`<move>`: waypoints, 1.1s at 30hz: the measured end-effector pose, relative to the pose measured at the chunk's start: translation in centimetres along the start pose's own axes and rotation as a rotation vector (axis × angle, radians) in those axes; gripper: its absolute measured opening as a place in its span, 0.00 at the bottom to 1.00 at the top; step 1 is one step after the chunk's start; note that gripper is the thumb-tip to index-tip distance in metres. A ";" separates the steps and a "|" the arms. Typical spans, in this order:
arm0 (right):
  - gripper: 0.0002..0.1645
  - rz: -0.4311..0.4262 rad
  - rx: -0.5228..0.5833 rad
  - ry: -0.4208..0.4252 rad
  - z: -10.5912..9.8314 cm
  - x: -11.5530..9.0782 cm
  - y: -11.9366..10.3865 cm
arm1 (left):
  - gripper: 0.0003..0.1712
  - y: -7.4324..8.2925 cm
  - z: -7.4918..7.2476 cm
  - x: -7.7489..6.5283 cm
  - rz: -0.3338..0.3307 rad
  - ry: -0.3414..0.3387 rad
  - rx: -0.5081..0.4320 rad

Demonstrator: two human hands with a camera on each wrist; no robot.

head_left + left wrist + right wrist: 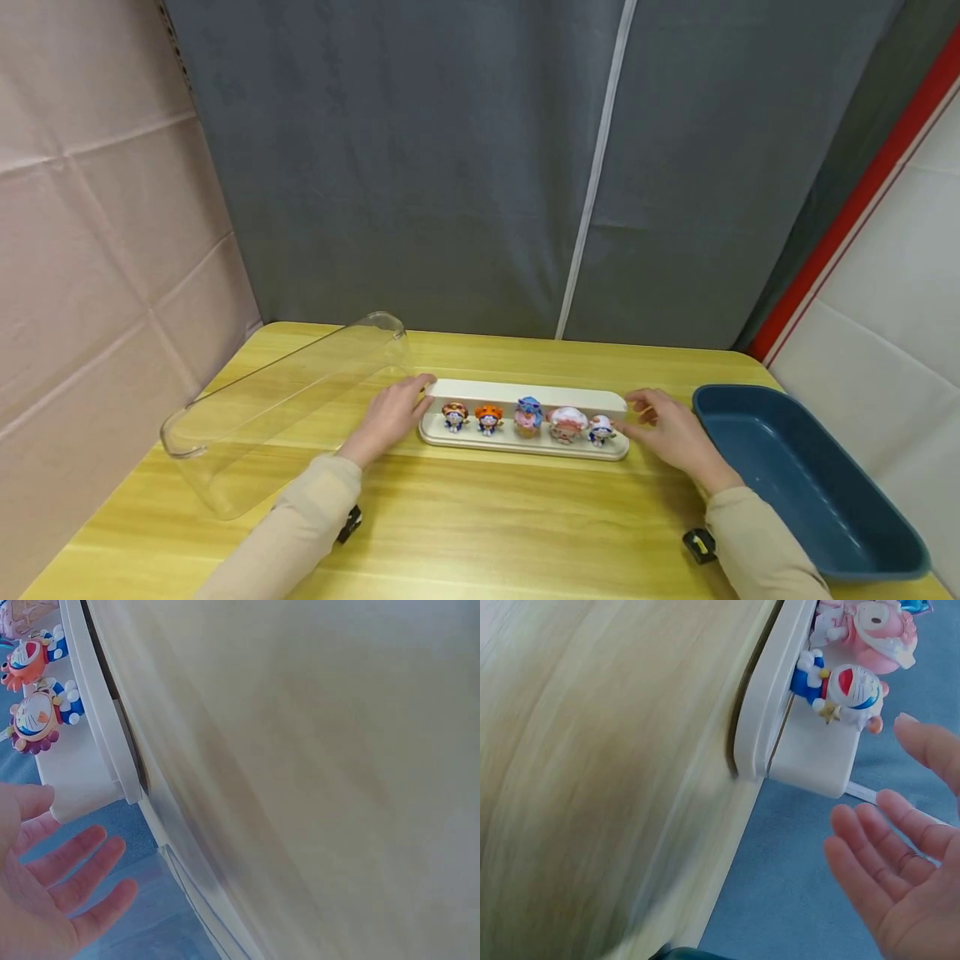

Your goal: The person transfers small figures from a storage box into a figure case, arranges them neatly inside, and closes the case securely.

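A long white display stand (480, 390) lies across the table with several small figurines in a row on it. Blue-and-white cat figures in a brown mane (454, 416), an orange hood (489, 419) and a pale hat (601, 430) flank a blue-and-pink figure (528, 418) and a pink one in a white cap (567, 426). At the stand's left end is my left hand (392, 419), fingers spread; whether thumb or index touches the end cannot be told. My right hand (672, 431) hovers beside the right end, fingers loosely bent, holding nothing.
A clear rounded cover (300, 404) lies tilted on the left of the wooden table (480, 533). On the right sits a deep blue tub (795, 475), close to my right forearm. A grey curtain (420, 167) hangs behind the table.
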State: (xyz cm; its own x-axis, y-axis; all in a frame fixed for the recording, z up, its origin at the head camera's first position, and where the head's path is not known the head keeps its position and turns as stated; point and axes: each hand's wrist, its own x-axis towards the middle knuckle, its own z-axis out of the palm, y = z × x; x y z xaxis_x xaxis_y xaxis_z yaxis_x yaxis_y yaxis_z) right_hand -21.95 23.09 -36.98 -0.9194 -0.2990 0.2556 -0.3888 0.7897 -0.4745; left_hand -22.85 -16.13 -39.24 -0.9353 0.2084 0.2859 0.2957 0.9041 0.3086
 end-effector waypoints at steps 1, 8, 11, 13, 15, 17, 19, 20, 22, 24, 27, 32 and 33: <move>0.28 0.010 -0.001 -0.014 0.0 0.0 0.1 | 0.19 0.0 0.0 -0.1 0.006 0.005 -0.004; 0.30 0.056 -0.037 -0.106 0.3 -0.2 0.9 | 0.24 0.0 -1.0 -1.1 0.055 0.070 -0.055; 0.30 0.068 -0.048 -0.105 0.5 -0.4 1.1 | 0.25 0.4 -2.2 -1.3 0.103 0.105 -0.064; 0.30 0.069 -0.049 -0.103 0.6 -0.4 1.2 | 0.24 0.7 -3.3 -1.4 0.147 0.123 -0.063; 0.30 0.064 -0.057 -0.111 0.8 -0.5 1.4 | 0.24 1.1 -4.5 -1.4 0.186 0.142 -0.047; 0.29 0.055 -0.064 -0.128 1.1 -0.6 1.6 | 0.23 1.5 -5.9 -1.5 0.208 0.149 -0.028; 0.28 0.050 -0.075 -0.148 1.3 -0.6 1.7 | 0.23 1.8 -7.4 -1.6 0.214 0.149 -0.011; 0.27 0.043 -0.078 -0.157 1.4 -0.6 1.8 | 0.24 1.8 -8.1 -1.6 0.216 0.148 0.002; 0.24 0.040 -0.076 -0.170 1.6 -0.6 1.8 | 0.25 1.7 -9.4 -1.6 0.217 0.143 0.028; 0.22 0.035 -0.077 -0.176 1.7 -0.6 1.8 | 0.26 1.4 -10.6 -1.7 0.211 0.131 0.054; 0.21 0.031 -0.081 -0.180 1.7 -0.5 1.7 | 0.29 0.4 -12.1 -1.8 0.178 0.089 0.100; 0.22 0.029 -0.100 -0.188 1.8 -0.4 1.5 | 0.41 -2.2 -14.0 -2.4 0.046 -0.055 0.168; 0.22 0.028 -0.103 -0.189 1.9 -0.4 1.5 | 0.44 -2.7 -14.2 -2.6 0.017 -0.083 0.178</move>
State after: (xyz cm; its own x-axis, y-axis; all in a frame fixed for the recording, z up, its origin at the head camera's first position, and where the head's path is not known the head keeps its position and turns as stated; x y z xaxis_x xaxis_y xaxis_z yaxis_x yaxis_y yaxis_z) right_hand -22.32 23.39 -39.35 -0.9283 -0.3638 0.0771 -0.3641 0.8468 -0.3879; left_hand -18.44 -24.43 -27.90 -0.9454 0.2478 0.2117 0.2798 0.9502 0.1372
